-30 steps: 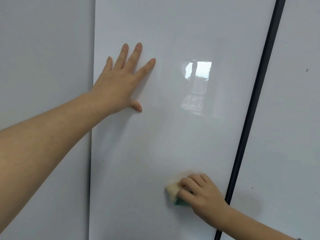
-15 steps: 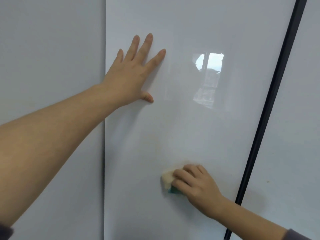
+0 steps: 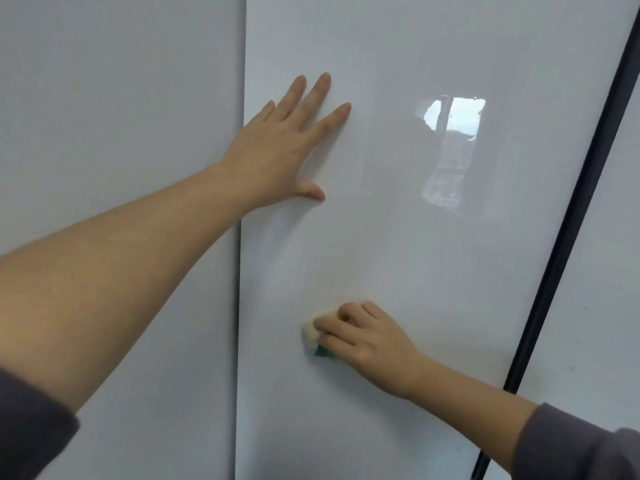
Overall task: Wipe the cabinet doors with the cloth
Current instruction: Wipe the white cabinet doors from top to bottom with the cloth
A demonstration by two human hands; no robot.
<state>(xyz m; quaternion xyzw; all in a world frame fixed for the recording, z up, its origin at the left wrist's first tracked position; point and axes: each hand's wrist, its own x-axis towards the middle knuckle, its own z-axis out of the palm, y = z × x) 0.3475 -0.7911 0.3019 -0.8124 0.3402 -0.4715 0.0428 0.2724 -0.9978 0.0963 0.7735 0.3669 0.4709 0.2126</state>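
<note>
A glossy white cabinet door (image 3: 398, 254) fills the middle of the view. My left hand (image 3: 280, 150) lies flat on its upper left part, fingers straight and spread. Lower down, my right hand (image 3: 363, 336) grips a small pale yellow cloth (image 3: 310, 334) with a teal underside and presses it against the door. Most of the cloth is hidden under my curled fingers.
A second white door (image 3: 121, 133) adjoins on the left, across a narrow seam. A dark vertical strip (image 3: 568, 237) borders the middle door on the right, with another white panel (image 3: 602, 306) beyond it. A window reflection shines on the door's upper right.
My right hand has carried the cloth leftward across the door. The view has shifted, so the door and both hands sit further right in the frame. My left hand stays flat in place.
</note>
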